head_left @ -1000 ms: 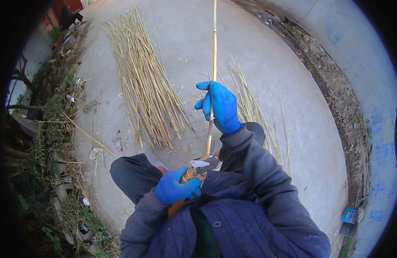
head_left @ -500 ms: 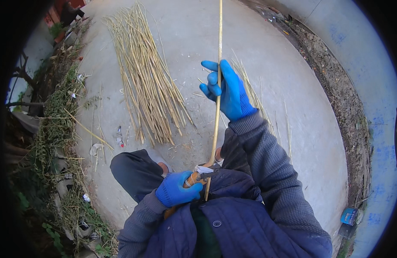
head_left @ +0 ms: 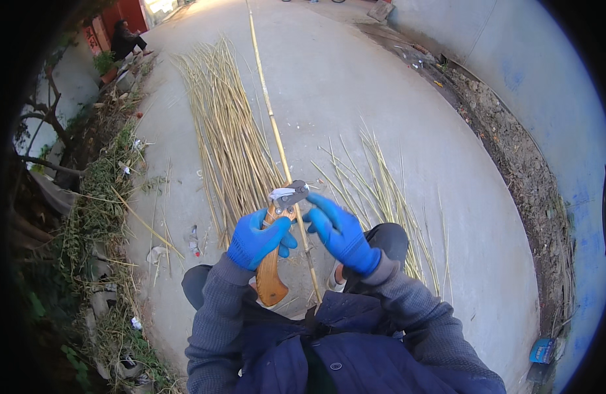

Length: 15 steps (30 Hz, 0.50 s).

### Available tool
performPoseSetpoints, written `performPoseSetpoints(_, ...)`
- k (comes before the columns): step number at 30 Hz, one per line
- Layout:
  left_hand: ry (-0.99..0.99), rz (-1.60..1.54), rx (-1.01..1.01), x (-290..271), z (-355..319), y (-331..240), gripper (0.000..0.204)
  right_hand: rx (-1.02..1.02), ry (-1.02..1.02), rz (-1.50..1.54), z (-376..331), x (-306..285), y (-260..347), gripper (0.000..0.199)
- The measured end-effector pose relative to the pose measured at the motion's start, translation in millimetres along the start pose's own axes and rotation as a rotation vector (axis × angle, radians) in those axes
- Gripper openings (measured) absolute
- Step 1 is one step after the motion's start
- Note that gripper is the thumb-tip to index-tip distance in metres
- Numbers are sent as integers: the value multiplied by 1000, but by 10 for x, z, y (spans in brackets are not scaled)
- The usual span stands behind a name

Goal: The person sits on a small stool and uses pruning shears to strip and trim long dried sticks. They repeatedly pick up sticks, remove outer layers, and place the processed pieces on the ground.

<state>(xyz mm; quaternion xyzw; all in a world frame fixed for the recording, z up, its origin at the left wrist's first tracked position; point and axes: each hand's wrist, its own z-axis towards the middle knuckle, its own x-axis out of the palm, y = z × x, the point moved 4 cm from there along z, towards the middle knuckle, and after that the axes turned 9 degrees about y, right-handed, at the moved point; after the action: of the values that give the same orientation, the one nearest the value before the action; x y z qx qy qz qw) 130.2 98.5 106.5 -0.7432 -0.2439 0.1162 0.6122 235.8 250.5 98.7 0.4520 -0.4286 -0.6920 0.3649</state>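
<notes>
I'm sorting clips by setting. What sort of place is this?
Probably an outdoor village lane or yard: bare concrete ground, a pile of cut reeds spread on it, and a weedy verge alongside.

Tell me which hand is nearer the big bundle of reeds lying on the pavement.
Left. The left hand, gripping the wooden-handled knife, sits just beside the big bundle of reeds at its near end. The right hand, on the long cane, is farther off, beyond the cane.
</notes>
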Motion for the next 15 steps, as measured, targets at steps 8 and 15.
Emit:
performPoseSetpoints(8,-218,-203,47,-214,332,253,37,136,183,-244,-385,147,-269,22)
performPoseSetpoints(15,-461,-403,168,-1392,626,132,44,177,423,-345,-2017,-645,-154,23)
